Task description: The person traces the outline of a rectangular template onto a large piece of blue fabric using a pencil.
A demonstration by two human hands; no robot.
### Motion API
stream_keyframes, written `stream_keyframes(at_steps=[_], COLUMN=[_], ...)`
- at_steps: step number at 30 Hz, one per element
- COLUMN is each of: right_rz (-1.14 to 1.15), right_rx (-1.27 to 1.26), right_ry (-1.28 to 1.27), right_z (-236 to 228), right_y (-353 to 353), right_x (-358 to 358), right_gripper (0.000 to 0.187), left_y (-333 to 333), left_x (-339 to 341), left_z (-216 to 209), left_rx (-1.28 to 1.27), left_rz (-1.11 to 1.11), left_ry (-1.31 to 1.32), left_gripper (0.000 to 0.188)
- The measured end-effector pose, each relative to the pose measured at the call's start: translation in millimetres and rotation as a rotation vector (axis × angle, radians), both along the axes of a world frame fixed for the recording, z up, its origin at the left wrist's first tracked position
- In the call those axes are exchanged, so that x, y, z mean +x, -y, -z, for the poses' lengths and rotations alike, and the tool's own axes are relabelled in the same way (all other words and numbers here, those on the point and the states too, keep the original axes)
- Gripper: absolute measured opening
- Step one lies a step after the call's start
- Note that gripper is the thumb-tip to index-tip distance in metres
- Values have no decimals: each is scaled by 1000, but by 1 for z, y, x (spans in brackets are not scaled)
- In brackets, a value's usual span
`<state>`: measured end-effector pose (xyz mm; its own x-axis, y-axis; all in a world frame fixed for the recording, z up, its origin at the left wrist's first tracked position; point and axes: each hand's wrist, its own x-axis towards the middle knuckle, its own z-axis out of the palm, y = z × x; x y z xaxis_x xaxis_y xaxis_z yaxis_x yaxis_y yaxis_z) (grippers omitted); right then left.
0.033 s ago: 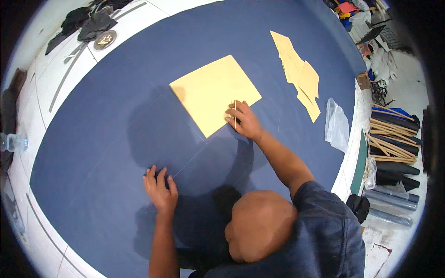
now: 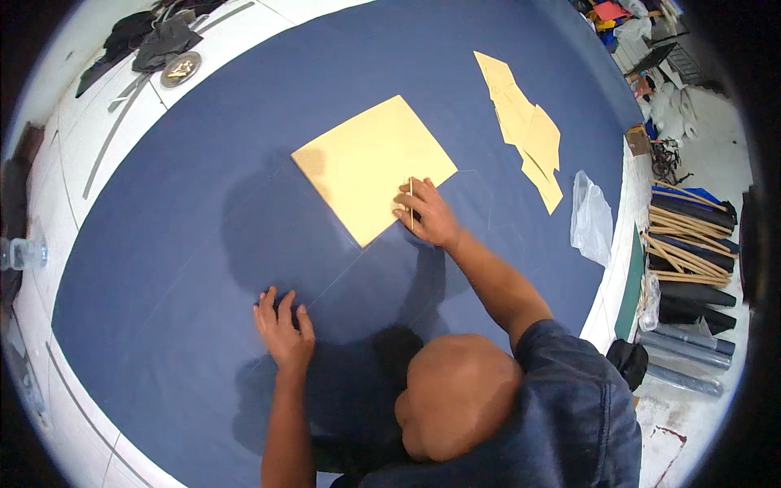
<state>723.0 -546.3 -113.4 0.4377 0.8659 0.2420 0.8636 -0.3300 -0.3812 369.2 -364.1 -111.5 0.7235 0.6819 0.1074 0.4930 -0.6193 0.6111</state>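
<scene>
A large dark blue cloth (image 2: pixel 187 146) is spread out, with faint pale lines drawn on it. On its middle lies a yellow card sheet (image 2: pixel 366 163), roughly square. My right hand (image 2: pixel 429 215) is at the sheet's near right edge, its fingers closed around a thin, pale, pencil-like stick (image 2: pixel 412 199) while they touch the card. Lower left, my left hand (image 2: pixel 285 329) rests on the cloth near a drawn line, fingers spread and nothing held. Several smaller yellow card pieces (image 2: pixel 521 122) overlap one another on the far right of the cloth.
A clear plastic bag (image 2: pixel 591 220) lies by the cloth's right edge. Beyond stand wooden sticks (image 2: pixel 687 244) and wrapped rolls (image 2: pixel 687 350). A round dish (image 2: pixel 181 69) and dark fabric (image 2: pixel 165 45) sit at the far left; a clear bottle (image 2: pixel 24 254) is at the left rim.
The square card sheet has turned slightly, its left and near corners shifting a little toward me. My right hand has barely moved, still gripping the stick. My left hand has shifted slightly.
</scene>
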Motion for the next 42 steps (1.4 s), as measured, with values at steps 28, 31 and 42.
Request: stream_keyframes(at_steps=[28,31,42], right_rz=[60,72,108], right_rx=[-128,-122,-120], right_ry=[-111,-145,-76], right_z=[1,2,5], right_y=[9,6,1], right_x=[3,2,1], right_gripper=[29,29,30], left_y=[-7,-6,-11], left_x=[183,181,184], left_z=[-47,-42,-52], left_rx=[-209,-202,-249], left_rz=[86,67,93], left_ry=[-798,-797,-720], left_gripper=[93,93,87])
